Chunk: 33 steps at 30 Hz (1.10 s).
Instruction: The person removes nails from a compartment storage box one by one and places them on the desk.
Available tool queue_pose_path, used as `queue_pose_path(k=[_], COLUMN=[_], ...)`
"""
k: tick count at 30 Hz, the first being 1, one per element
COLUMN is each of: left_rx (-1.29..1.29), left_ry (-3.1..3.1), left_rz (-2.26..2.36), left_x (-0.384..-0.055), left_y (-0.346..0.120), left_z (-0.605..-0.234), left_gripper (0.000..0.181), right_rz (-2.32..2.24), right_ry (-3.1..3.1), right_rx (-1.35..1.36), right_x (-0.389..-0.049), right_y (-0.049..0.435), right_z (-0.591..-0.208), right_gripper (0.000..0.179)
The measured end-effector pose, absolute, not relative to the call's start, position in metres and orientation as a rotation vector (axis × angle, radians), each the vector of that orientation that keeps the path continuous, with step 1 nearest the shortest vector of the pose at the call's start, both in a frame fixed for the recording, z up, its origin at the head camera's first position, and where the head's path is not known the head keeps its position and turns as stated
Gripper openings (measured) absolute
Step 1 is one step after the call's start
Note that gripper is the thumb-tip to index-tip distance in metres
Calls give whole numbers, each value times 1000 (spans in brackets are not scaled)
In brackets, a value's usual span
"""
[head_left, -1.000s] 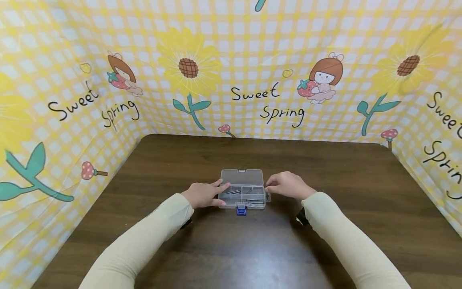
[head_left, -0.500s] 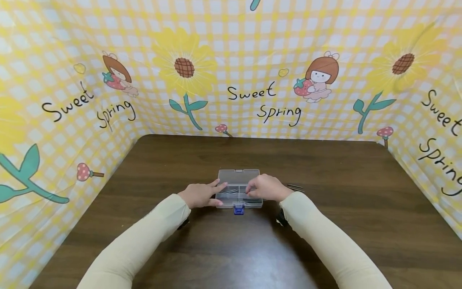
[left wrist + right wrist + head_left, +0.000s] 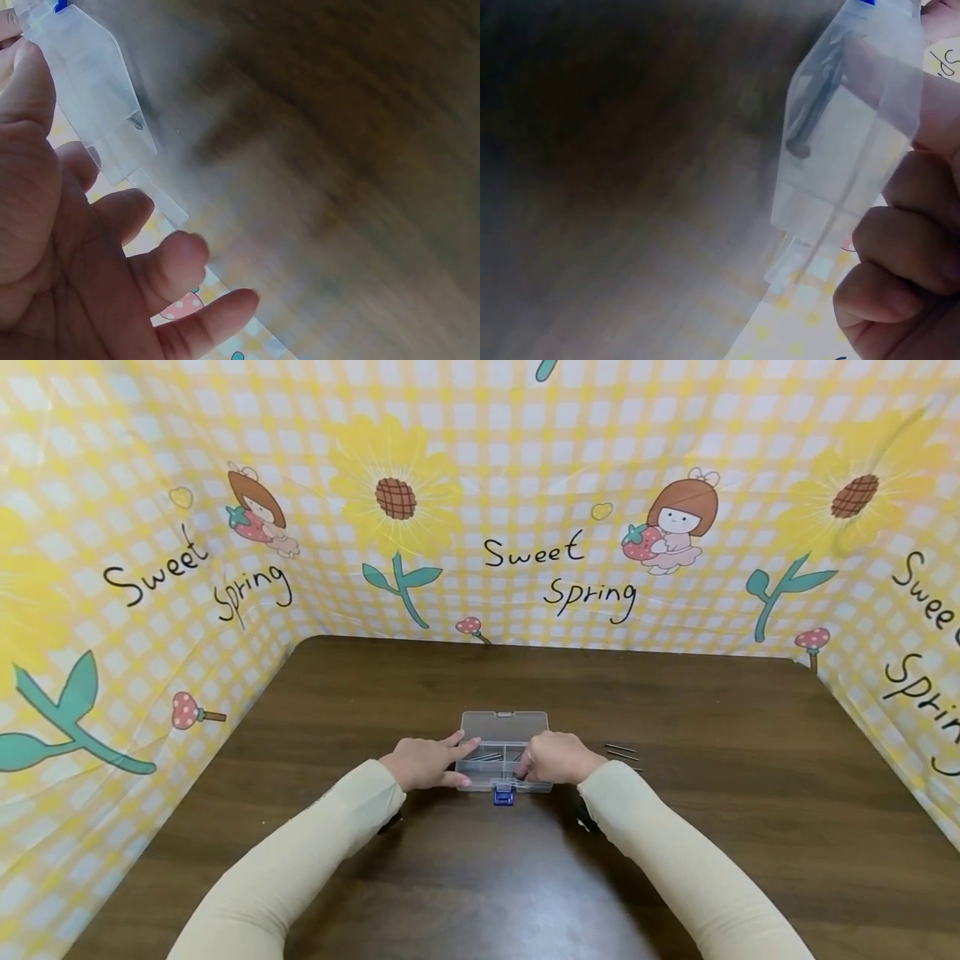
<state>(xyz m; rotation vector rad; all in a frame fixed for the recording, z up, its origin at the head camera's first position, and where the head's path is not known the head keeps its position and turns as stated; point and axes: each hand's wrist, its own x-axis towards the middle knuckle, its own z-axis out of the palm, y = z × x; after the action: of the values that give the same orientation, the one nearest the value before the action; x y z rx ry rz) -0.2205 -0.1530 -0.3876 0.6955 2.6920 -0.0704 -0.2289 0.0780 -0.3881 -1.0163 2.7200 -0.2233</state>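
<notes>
A clear plastic compartment box (image 3: 480, 779) with a blue latch (image 3: 503, 796) stands on the table, its lid (image 3: 504, 727) raised at the back. My left hand (image 3: 423, 762) steadies its left side with index finger and thumb extended; the other fingers are loosely bent in the left wrist view. Several thin nails (image 3: 483, 757) lie in the left rear compartment. My right hand (image 3: 557, 757) reaches into the right front compartment, where a nail (image 3: 817, 105) shows through the wall. Whether its fingertips pinch a nail is hidden. More loose nails (image 3: 622, 748) lie to its right.
The dark wood table (image 3: 495, 877) extends around the box. A yellow checked cloth (image 3: 540, 510) with flowers and lettering hangs behind it and along both sides.
My right hand has moved from outside the box's right edge into its right compartments, then forward to the front one. Nails on the table, formerly hidden, now show. The left hand stays put.
</notes>
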Motion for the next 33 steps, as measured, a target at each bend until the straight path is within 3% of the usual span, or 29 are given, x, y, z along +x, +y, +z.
queue_pose_path(k=[11,33], left_rx=[696,671], left_ry=[2685,2789], left_rz=[-48,-151], left_x=[-220,-219], left_y=[-154,-148], left_z=[-388,-385], left_gripper=[75,77], right_rz=[-72,76], right_ry=[2713,2830], right_rx=[-1235,-1273], right_x=[-233,-225], right_y=[75,72], right_z=[-392,-390], right_gripper=[14,16])
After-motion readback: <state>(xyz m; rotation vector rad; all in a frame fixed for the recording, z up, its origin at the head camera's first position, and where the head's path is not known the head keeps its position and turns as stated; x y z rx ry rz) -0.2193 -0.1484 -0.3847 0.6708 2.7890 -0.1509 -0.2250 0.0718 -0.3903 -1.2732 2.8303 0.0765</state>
